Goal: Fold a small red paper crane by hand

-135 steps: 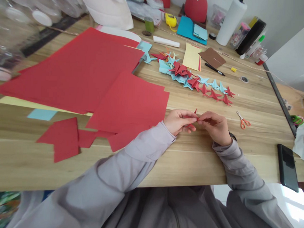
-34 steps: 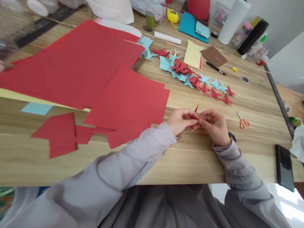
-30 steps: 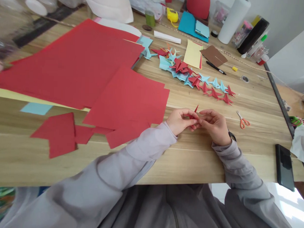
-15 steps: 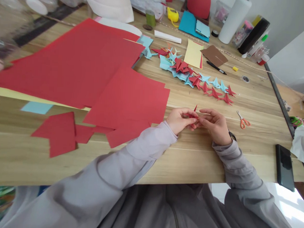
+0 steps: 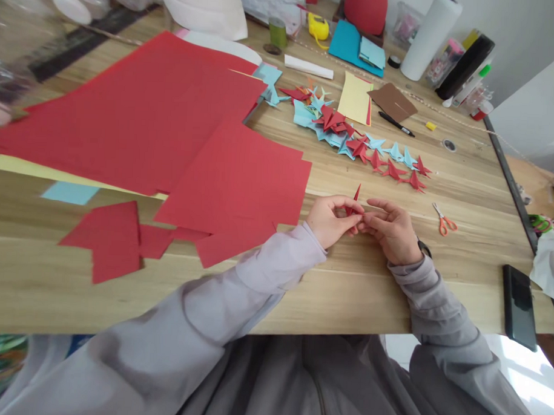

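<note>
Between my two hands is a small red paper crane (image 5: 357,193), partly hidden by the fingers, with one thin point sticking up. My left hand (image 5: 332,218) is closed on it, thumb and fingers pinching the folded paper. At its right end, the thumb and forefinger of my right hand (image 5: 391,229) pinch the paper too. Beyond the hands lie several finished red cranes (image 5: 393,170) and light blue cranes (image 5: 394,152), some in rows and some piled up. Large red paper sheets (image 5: 242,176) spread out to the left of my left hand.
Orange-handled scissors (image 5: 445,224) lie right of my right hand, and a black phone (image 5: 519,307) near the right edge. Smaller red pieces (image 5: 116,241) lie front left. Farther back are a black pen (image 5: 397,124), brown paper (image 5: 393,101), yellow paper (image 5: 355,98) and a tape measure (image 5: 318,27).
The red crane's upright point shows slightly more above my left fingers. Both hands keep their pinch in nearly the same place; the whole view has shifted a little.
</note>
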A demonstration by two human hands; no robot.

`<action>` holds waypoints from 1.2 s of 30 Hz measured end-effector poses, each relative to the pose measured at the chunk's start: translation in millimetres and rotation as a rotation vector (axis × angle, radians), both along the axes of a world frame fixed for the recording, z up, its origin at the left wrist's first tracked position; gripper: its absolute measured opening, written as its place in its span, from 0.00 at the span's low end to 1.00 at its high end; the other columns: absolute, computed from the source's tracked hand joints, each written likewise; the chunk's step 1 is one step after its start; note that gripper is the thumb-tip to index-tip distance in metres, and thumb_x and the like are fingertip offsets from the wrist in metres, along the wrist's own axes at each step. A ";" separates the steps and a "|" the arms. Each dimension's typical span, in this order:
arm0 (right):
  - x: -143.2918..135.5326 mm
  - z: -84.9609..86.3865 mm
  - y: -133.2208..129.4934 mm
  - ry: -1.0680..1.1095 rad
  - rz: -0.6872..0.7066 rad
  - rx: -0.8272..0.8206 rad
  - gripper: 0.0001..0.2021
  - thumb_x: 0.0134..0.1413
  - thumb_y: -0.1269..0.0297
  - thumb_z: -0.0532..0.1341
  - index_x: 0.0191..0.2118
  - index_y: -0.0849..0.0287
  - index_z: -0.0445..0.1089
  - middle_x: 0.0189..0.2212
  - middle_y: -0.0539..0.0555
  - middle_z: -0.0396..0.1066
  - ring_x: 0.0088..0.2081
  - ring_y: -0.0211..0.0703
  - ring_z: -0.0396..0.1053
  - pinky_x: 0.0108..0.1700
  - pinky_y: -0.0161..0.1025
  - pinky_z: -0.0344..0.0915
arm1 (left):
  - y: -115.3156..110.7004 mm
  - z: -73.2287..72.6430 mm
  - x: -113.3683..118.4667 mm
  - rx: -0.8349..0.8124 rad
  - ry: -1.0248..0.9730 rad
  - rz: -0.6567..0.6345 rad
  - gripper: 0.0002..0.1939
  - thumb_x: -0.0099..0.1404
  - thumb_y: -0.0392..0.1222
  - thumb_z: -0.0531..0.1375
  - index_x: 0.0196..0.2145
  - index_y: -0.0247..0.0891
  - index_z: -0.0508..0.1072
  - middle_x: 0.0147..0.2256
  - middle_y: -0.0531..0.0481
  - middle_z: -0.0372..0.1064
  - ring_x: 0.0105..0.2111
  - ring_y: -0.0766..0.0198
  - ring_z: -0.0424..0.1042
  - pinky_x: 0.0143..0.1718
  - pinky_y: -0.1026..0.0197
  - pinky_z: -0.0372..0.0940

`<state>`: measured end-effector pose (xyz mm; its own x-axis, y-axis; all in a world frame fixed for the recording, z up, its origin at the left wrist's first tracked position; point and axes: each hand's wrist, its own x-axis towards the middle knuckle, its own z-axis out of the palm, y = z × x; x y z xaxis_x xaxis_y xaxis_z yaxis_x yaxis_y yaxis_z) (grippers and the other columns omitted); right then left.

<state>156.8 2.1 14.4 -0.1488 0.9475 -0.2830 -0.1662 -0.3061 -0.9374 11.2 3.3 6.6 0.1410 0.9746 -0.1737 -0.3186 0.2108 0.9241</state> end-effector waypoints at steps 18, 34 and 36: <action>-2.7 1.3 -5.0 -0.185 0.029 0.123 0.12 0.41 0.58 0.69 0.29 0.60 0.72 0.21 0.49 0.73 0.25 0.36 0.71 0.31 0.35 0.69 | 2.7 -4.5 -2.4 -0.063 -0.100 0.009 0.08 0.46 0.31 0.66 0.27 0.32 0.73 0.15 0.56 0.67 0.14 0.71 0.65 0.15 0.68 0.62; -0.6 0.9 -4.7 -0.203 0.060 0.183 0.10 0.43 0.58 0.68 0.27 0.59 0.70 0.21 0.49 0.73 0.24 0.37 0.70 0.31 0.37 0.68 | 1.7 -5.4 -4.4 -0.014 -0.123 -0.021 0.19 0.47 0.32 0.67 0.40 0.32 0.75 0.27 0.52 0.72 0.18 0.71 0.69 0.22 0.65 0.67; -0.5 0.2 -4.7 -0.175 0.041 0.174 0.10 0.43 0.59 0.68 0.27 0.59 0.70 0.21 0.49 0.73 0.24 0.37 0.70 0.30 0.36 0.67 | 1.4 -4.0 -5.4 -0.008 -0.174 0.002 0.34 0.47 0.32 0.67 0.53 0.37 0.68 0.30 0.52 0.73 0.19 0.71 0.70 0.24 0.64 0.68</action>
<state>156.3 -2.6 14.6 -0.1513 0.9784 -0.1411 0.0129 -0.1407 -0.9900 5.8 4.6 2.6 0.1676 0.9737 -0.1541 -0.4743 0.2167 0.8533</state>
